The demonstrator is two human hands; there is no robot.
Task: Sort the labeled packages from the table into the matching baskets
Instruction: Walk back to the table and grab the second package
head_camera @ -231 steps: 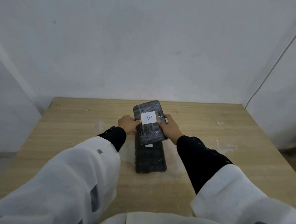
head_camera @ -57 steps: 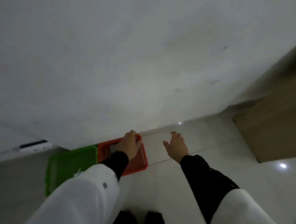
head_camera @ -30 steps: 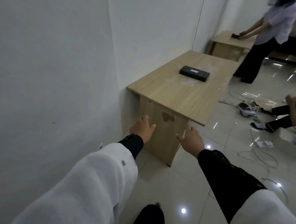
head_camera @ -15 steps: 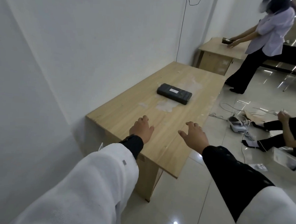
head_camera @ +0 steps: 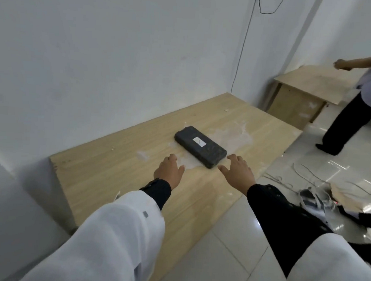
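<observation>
1. Package [head_camera: 200,148]: one only, a dark flat block wrapped in clear film, lying flat on the tabletop [head_camera: 105,170] with one small white label [head_camera: 199,141] on its upper face. The mark on the label is too small to read.
2. Package position: near the middle of the tabletop, its long side running from 10 o'clock to 4 o'clock across the picture. Pale smears spread over the wood around it, heaviest toward 2 o'clock.
3. Hands: two, both bare and both empty.
4. Left hand [head_camera: 169,171]: palm down, fingers loosely spread, over the tabletop at 7 o'clock from the package and apart from it.
5. Right hand [head_camera: 236,173]: palm down, fingers spread wide, at 5 o'clock from the package, fingertips just beside its near corner; I cannot tell whether they touch it.
6. Sleeves: white over black cuffs, one on each arm.
7. Tables: two. The second table [head_camera: 307,86] stands at 2 o'clock, well apart, against the same white wall [head_camera: 99,50].
8. Other person [head_camera: 358,102]: one, standing by the second table at 2 o'clock, partly cut off by the picture's edge.
9. Cable [head_camera: 242,44]: one thin dark line running down the wall at 12 o'clock.
10. Floor [head_camera: 228,239]: glossy tile, with a tangle of pale cords [head_camera: 307,176] at 3 o'clock. Nothing lies between the hands and the package.
</observation>
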